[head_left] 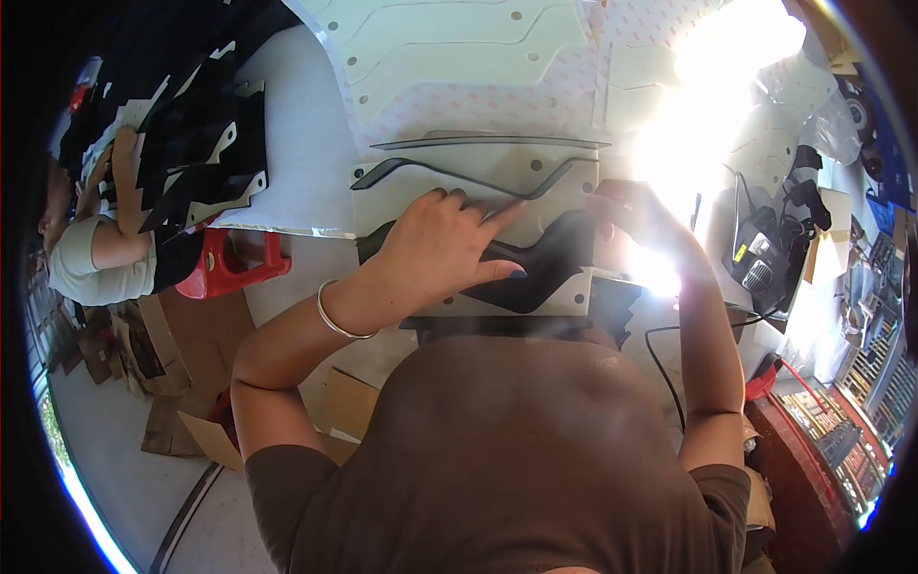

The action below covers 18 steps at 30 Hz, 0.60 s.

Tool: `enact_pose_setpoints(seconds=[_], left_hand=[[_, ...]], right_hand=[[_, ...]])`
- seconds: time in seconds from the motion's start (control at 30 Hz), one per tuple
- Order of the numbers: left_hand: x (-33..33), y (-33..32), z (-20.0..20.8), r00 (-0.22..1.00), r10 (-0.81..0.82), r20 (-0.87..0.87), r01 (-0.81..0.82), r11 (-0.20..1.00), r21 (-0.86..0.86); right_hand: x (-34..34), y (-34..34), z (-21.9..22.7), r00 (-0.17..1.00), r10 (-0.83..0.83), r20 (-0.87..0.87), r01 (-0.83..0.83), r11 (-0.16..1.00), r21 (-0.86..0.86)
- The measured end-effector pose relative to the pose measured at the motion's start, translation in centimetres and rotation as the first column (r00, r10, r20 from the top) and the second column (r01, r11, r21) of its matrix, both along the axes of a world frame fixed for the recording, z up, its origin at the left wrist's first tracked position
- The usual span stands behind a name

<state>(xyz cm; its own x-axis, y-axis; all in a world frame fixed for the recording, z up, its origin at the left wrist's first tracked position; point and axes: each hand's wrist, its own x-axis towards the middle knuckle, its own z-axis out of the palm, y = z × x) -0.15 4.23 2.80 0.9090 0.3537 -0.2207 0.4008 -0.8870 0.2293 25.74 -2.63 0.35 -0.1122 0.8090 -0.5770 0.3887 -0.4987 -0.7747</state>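
My left hand [448,239] lies over a flat pale panel [507,170] with round holes at its corners. Its index finger and thumb are stretched apart, and the other fingers bend. The index fingertip touches or hovers just by a thin black wavy strip [459,179] along the panel. Under the thumb is a wider black wavy piece [550,263], partly covered by the hand. At the panel's right edge is my right hand [626,212], washed out by glare; whether it pinches anything is unclear. A thin dark strip [488,143] lies just beyond the panel.
Large pale cut sheets [459,48] cover the far table. At left, a person [105,239] handles stacked black pieces [215,143] near a red stool [234,263]. A corded black device [760,258] sits at right. Cardboard boxes [206,349] stand on the left floor.
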Motion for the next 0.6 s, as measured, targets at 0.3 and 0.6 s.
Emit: enact_pose_setpoints(seconds=[0.3, 0.6], left_hand=[[1.1, -0.8, 0.2, 0.999, 0.034, -0.014, -0.033, 0.999, 0.039], [3.3, -1.4, 1.0, 0.982, 0.099, -0.16, -0.104, 0.994, -0.028]], right_hand=[[-0.2, -1.2, -1.0, 0.971, -0.004, 0.24, -0.144, 0.789, 0.597], [-0.4, -0.4, -0.1, 0.707, 0.171, 0.686, -0.592, 0.674, 0.443]])
